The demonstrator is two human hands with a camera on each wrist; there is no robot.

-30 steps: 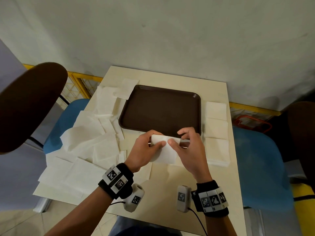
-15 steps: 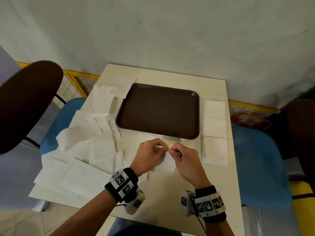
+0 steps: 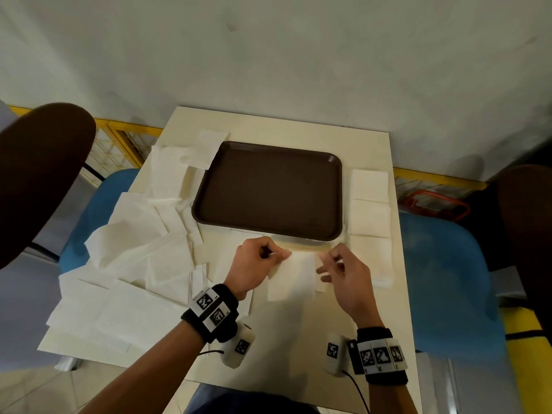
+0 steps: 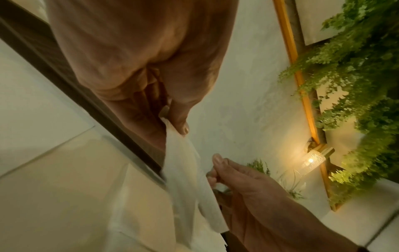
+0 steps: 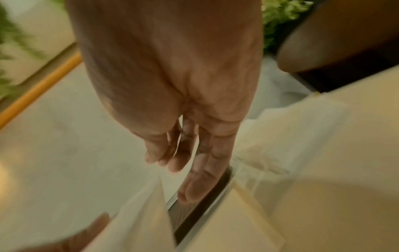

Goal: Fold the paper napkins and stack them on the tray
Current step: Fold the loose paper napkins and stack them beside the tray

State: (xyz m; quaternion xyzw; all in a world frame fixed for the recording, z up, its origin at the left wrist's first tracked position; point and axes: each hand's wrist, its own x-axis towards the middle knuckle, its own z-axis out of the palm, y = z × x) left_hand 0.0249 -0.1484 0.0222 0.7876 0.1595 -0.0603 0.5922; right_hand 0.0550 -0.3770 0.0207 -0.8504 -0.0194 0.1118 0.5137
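A white paper napkin (image 3: 294, 279) hangs just above the table, in front of the empty brown tray (image 3: 268, 189). My left hand (image 3: 282, 256) pinches its top left corner; the left wrist view shows thumb and finger (image 4: 172, 126) clamped on the paper (image 4: 185, 173). At the napkin's right edge is my right hand (image 3: 327, 261). In the right wrist view its fingers (image 5: 200, 179) hang loosely straight just above the napkin (image 5: 146, 213), with nothing between them. That view is blurred.
Folded napkins (image 3: 369, 210) lie in stacks along the table's right side. Several loose unfolded napkins (image 3: 143, 249) cover the left side. Blue chairs stand at the left (image 3: 98, 210) and right (image 3: 442, 279). The near table edge (image 3: 298, 339) is bare.
Both hands pinched the napkin's top edge close together before. They have drawn apart, my right hand sliding right and loosening, while the left keeps its pinch.
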